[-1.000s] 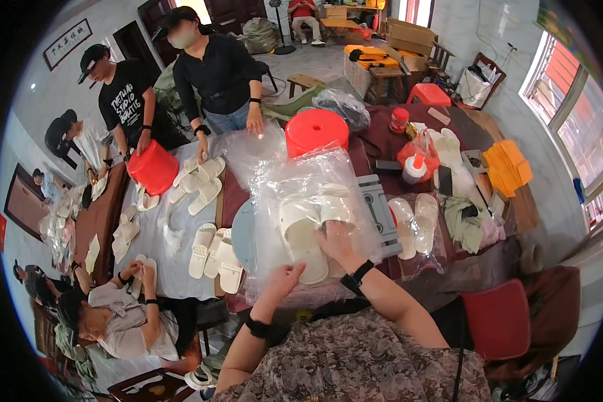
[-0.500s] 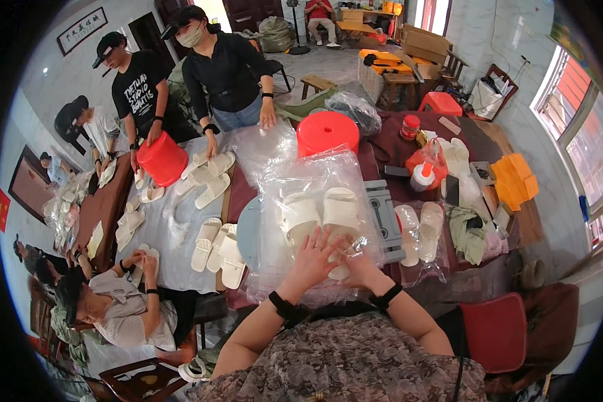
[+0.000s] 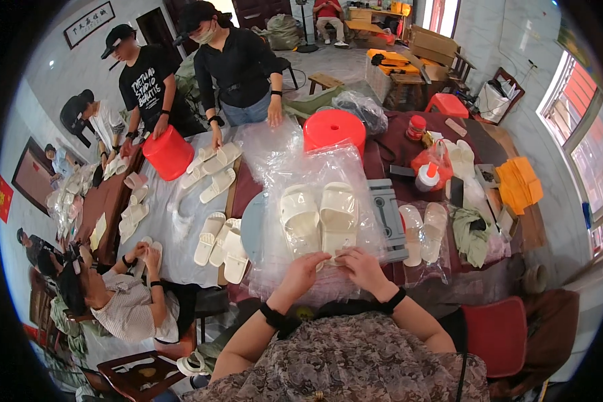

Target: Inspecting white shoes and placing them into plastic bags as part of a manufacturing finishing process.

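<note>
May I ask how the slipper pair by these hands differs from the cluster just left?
The front pair lies side by side; the left cluster partly overlaps at a slant. No hand touches the left cluster, while the left hand and right hand are at the front pair's heels. Both are cream, broad-strapped.

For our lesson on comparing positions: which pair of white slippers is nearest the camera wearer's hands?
The central pair, amid clear plastic, heel ends close to the left hand and right hand. The other slippers lie farther off, to either side.
</note>
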A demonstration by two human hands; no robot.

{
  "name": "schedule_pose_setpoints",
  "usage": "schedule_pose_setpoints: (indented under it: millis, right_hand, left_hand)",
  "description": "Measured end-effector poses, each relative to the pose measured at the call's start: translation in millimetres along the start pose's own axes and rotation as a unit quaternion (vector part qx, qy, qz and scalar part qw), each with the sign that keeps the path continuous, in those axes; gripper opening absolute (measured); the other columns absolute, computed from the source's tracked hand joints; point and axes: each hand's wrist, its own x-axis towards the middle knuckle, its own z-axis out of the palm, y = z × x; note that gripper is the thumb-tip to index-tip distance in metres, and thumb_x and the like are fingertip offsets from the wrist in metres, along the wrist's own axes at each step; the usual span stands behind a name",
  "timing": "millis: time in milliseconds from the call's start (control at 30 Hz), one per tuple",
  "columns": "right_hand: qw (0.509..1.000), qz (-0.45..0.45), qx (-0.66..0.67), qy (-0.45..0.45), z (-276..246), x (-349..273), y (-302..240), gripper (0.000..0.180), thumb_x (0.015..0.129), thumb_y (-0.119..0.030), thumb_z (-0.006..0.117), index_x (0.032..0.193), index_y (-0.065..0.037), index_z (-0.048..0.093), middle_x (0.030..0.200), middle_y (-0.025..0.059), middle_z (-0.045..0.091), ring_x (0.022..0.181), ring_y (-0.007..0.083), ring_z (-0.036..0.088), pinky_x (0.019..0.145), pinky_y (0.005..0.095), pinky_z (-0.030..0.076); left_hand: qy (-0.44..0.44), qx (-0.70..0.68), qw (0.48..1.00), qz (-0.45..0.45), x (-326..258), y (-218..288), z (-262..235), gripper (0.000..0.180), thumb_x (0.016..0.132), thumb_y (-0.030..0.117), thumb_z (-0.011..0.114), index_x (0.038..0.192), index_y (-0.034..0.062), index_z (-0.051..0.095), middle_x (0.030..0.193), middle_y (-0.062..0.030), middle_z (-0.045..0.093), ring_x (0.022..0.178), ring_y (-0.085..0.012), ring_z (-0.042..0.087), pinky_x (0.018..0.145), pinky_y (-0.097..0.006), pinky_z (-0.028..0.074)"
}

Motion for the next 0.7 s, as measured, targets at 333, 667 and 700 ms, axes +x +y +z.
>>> schedule_pose_setpoints:
  millis: [333,667,700]
  right_hand:
    - [0.993,-0.084,0.004,0.087,-2,-1,-15,0.026,0.075,0.0,0.068,0.1,-0.005,0.066,0.112,0.0082,0.065,0.116,0.0299,0.058,0.093,0.0383,0.051]
    - [0.997,-0.076,-0.011,0.033,4,-19,15,0.016,0.072,-0.003,0.069,0.086,-0.006,0.064,0.116,0.0051,0.066,0.121,0.0274,0.056,0.095,0.0373,0.051]
    - [0.996,-0.076,-0.011,0.033,6,-18,16,0.016,0.072,-0.003,0.069,0.086,-0.006,0.064,0.116,0.0051,0.066,0.121,0.0274,0.056,0.095,0.0373,0.051]
  left_hand:
    - [0.086,0.029,0.996,0.003,24,25,-2,0.03,0.087,0.003,0.061,0.117,0.0077,0.065,0.123,-0.0141,0.063,0.099,-0.0331,0.065,0.082,-0.039,0.053]
    - [0.12,-0.007,0.993,0.001,24,37,-18,0.036,0.078,-0.002,0.062,0.112,0.0082,0.065,0.111,-0.0089,0.066,0.105,-0.0337,0.058,0.091,-0.044,0.047]
    - [0.121,-0.007,0.993,0.001,28,42,-15,0.036,0.078,-0.002,0.062,0.112,0.0082,0.065,0.111,-0.0089,0.066,0.105,-0.0337,0.058,0.091,-0.044,0.047]
